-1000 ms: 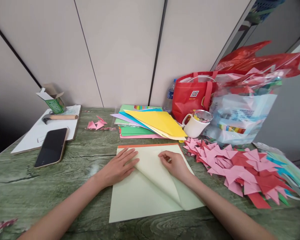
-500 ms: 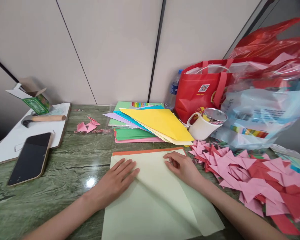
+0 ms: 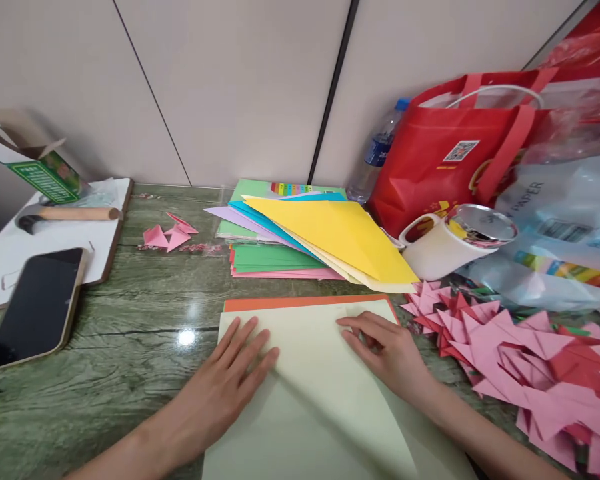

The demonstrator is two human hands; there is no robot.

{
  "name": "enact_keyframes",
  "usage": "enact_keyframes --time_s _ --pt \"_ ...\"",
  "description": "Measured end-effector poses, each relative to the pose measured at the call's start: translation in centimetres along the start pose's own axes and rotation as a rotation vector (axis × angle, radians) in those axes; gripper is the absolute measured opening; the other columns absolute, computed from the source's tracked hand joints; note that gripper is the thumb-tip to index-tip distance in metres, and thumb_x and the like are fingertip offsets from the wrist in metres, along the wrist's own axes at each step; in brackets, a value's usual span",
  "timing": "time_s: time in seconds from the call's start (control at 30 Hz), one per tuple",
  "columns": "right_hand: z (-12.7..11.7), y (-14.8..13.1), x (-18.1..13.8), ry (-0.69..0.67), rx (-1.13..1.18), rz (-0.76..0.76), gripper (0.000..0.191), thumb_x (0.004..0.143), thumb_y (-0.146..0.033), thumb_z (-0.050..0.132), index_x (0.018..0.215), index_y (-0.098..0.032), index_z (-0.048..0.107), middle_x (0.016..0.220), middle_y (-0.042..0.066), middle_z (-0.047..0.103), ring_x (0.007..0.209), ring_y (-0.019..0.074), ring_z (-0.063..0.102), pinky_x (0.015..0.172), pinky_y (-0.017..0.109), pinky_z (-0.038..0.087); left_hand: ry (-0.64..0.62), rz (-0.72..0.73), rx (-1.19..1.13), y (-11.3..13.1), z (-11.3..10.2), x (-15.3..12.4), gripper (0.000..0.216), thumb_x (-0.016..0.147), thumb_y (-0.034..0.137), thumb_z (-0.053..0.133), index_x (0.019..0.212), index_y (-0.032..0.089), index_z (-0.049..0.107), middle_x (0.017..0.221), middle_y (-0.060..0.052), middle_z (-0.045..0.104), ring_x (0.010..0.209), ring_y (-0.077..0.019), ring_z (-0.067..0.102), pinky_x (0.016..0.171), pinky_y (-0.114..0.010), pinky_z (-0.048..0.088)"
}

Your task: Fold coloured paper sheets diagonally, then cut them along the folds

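A large sheet of pale green paper (image 3: 300, 427) lies in front of me, with an orange sheet (image 3: 275, 304) showing along its far edge. Flat on its left part rests my left hand (image 3: 243, 363), fingers spread. My right hand (image 3: 387, 350) is at the upper right of the paper, thumb and index finger close together in a pinch at the paper's surface. The other fingers curl under, so the exact grip is partly hidden. Between the hands the top sheet bulges slightly, and its right edge curves over another pale green layer.
Beyond are stacked coloured papers (image 3: 330, 227). On the right stand a bottle (image 3: 375, 153), red bag (image 3: 430, 153), white mug (image 3: 425, 257) and plastic bag (image 3: 555, 220), with folded pink pieces (image 3: 520, 360) nearer. On the left are a phone (image 3: 37, 307), hammer (image 3: 80, 213), box (image 3: 45, 173) and small pink pieces (image 3: 170, 235).
The view has come closer and tilted a little. Both hands keep nearly the same places on the pale green paper, and more of the orange sheet shows at its far edge.
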State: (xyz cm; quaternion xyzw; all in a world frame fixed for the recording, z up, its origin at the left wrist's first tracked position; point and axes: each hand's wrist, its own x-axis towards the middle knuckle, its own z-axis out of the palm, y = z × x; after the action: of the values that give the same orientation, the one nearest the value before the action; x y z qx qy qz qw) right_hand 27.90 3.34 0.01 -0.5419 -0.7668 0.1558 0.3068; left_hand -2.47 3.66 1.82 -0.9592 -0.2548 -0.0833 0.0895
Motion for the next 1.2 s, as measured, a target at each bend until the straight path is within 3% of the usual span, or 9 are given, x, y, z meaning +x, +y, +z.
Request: enact_keyframes --time_s 0.13,0.3,0.5,0.63,0.83,1.2 --pt "-0.14 -0.39 0.08 -0.031 -0.029 0.025 0.016 0.089 -0.023 0.053 0.097 -0.019 0.066 0.073 0.002 0.062 0.051 0.0100 0.052 0.049 0.022 0.042 0.021 -0.041 -0.007 0.23 0.54 0.06 0.049 0.090 0.017 0.050 0.138 0.016 0.040 0.144 -0.019 0.037 0.135 -0.0387 0.025 0.101 -0.054 0.039" --pt "-0.01 -0.70 0.04 -0.024 0.028 -0.020 0.016 0.090 -0.021 0.050 0.098 -0.019 0.064 0.076 0.004 0.062 0.054 0.0103 0.053 0.047 0.021 0.041 0.091 -0.065 -0.015 0.23 0.69 0.13 0.041 0.092 0.030 0.049 0.131 0.017 0.048 0.138 -0.016 0.047 0.132 -0.0344 0.034 0.102 -0.050 0.038" --pt "-0.03 -0.69 -0.06 -0.019 0.015 0.017 0.016 0.090 -0.025 0.050 0.098 -0.020 0.064 0.069 0.002 0.058 0.048 0.0096 0.048 0.045 0.022 0.040 0.073 -0.071 -0.006 0.47 0.67 -0.13 0.040 0.092 0.024 0.047 0.131 0.017 0.048 0.138 -0.016 0.047 0.132 -0.0346 0.035 0.103 -0.049 0.037" --pt "0.09 -0.44 0.19 -0.010 -0.024 -0.025 0.016 0.090 -0.022 0.051 0.098 -0.020 0.065 0.075 0.003 0.062 0.048 0.0085 0.048 0.048 0.022 0.041 0.065 -0.110 -0.018 0.62 0.60 -0.27 0.039 0.093 0.022 0.045 0.132 0.019 0.048 0.139 -0.017 0.045 0.132 -0.0342 0.036 0.100 -0.048 0.040" --pt "0.50 -0.15 0.39 0.019 0.011 -0.048 0.017 0.089 -0.018 0.052 0.100 -0.020 0.064 0.073 0.002 0.060 0.048 0.0080 0.045 0.047 0.021 0.039 0.000 -0.080 0.000 0.56 0.49 -0.60 0.048 0.090 0.019 0.049 0.138 0.018 0.041 0.142 -0.017 0.040 0.135 -0.0394 0.026 0.102 -0.054 0.038" --pt "0.39 -0.23 0.44 0.002 0.013 -0.051 0.021 0.088 -0.017 0.051 0.103 -0.021 0.065 0.074 0.002 0.061 0.049 0.0083 0.047 0.046 0.021 0.039 0.007 -0.084 -0.029 0.89 0.38 -0.45 0.045 0.092 0.018 0.046 0.136 0.015 0.042 0.140 -0.018 0.043 0.134 -0.0393 0.029 0.103 -0.058 0.033"
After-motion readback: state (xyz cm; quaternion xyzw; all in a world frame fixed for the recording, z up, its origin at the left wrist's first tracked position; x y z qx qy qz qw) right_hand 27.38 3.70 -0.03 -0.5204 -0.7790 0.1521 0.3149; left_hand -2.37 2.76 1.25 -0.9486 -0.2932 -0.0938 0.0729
